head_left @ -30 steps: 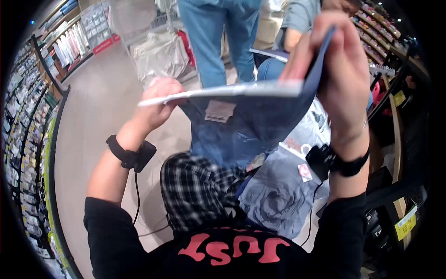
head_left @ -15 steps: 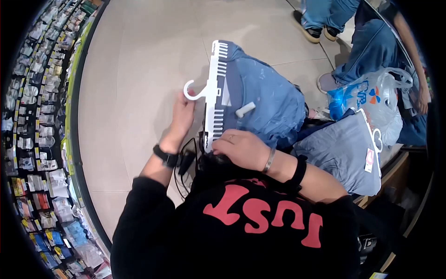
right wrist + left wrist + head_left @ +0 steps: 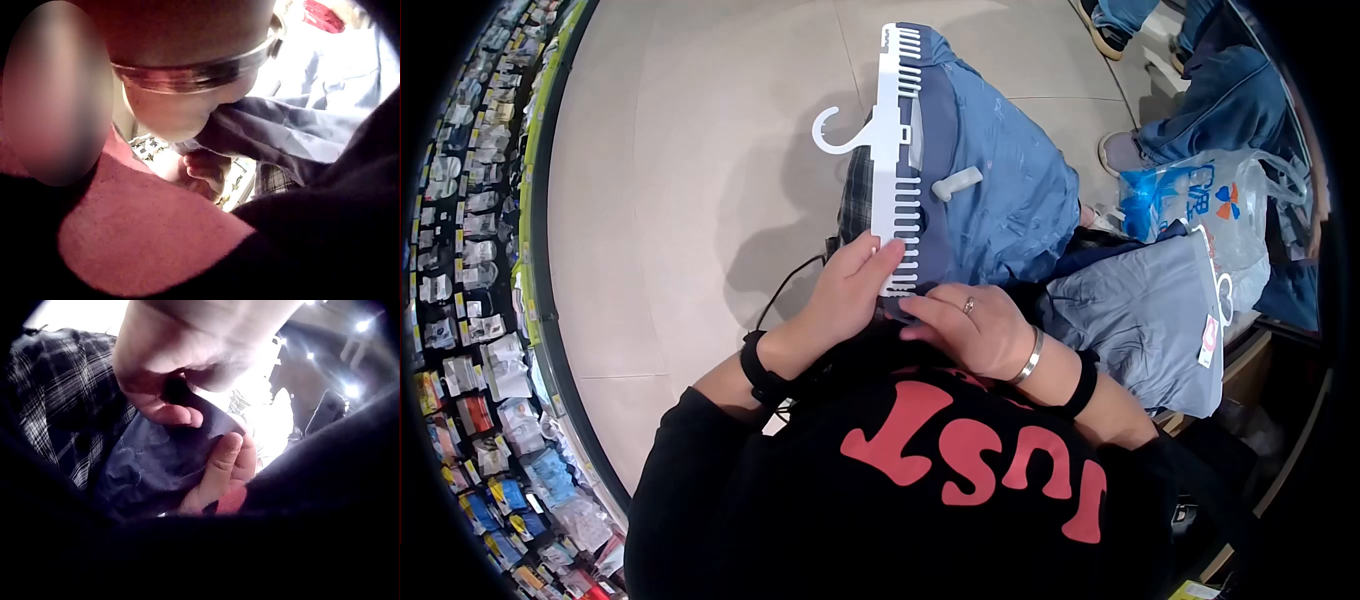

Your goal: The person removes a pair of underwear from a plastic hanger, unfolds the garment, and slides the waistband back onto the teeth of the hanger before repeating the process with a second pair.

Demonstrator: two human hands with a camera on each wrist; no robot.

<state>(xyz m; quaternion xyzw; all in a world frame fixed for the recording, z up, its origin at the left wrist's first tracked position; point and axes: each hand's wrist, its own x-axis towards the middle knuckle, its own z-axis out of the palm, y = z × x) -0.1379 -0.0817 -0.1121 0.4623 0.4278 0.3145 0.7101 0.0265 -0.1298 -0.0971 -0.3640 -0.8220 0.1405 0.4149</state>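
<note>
Across the person's lap lies a blue garment [image 3: 1015,190] with a dark waistband, hung on a white toothed hanger [image 3: 884,190] whose hook points left. The left hand [image 3: 845,290] grips the hanger's near end, thumb on top of the teeth. Beside it the right hand [image 3: 980,325], wearing a ring and a bracelet, pinches the garment's near corner at the hanger's end. In the left wrist view, the fingers of both hands meet the dark cloth [image 3: 150,462]. A pale tag [image 3: 957,184] sits on the garment. In the right wrist view the right hand [image 3: 165,115] partly hides the cloth.
A grey garment [image 3: 1130,310] on another white hanger lies at the right, beside a plastic bag [image 3: 1245,220]. Racks of small packaged goods [image 3: 485,250] line the left. Another person's jeans-clad leg [image 3: 1225,110] and shoe are at the upper right.
The garment was held up in front, then came down across the lap. The left hand moved from near the hook to the hanger's near end. The right hand shifted slightly to the right.
</note>
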